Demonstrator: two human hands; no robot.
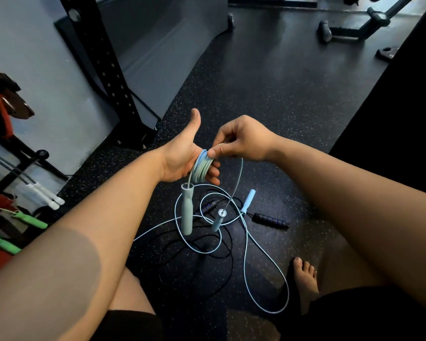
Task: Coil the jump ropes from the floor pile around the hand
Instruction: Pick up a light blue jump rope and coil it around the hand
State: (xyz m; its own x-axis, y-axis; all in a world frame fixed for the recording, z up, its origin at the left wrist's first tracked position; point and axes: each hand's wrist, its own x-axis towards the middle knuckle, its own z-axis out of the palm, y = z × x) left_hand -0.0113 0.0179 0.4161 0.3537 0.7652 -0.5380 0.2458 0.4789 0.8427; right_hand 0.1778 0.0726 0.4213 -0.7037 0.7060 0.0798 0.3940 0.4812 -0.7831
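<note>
- The black speckled floor [268, 99] runs wide and bare from the hands to the far right, up to a bench frame [354, 28] at the far edge.
- On the left, a black rack upright [108, 70] stands against a grey wall [47, 77], its foot plate just left of the left hand in this view.
- Near left, white handles [44, 195] and green handles [30, 221] lie by the wall.
- A dark slab fills the right edge; the person's bare foot [304, 279] rests on the floor at the near right.
- The left hand [180, 156] is held up with the thumb straight. Its fingers are bent and carry the coil [202, 168] of the pale jump rope [240, 175], wound in several turns around them.
- A grey-green handle [187, 210] hangs straight down from the coil on a short length of rope.
- The right hand [241, 141] pinches the rope between thumb and fingertips, right against the coil's far side, with the other fingers curled.
- From the right hand, the rope drops to a second handle [218, 221]; whether this touches the floor cannot be told.
- The floor pile [207, 252] lies directly below the hands, between the person's legs. It holds a light blue rope [263, 257] in loose loops, tangled with a black rope [172, 264].
- A black handle [271, 220] lies at the pile's right.
</note>
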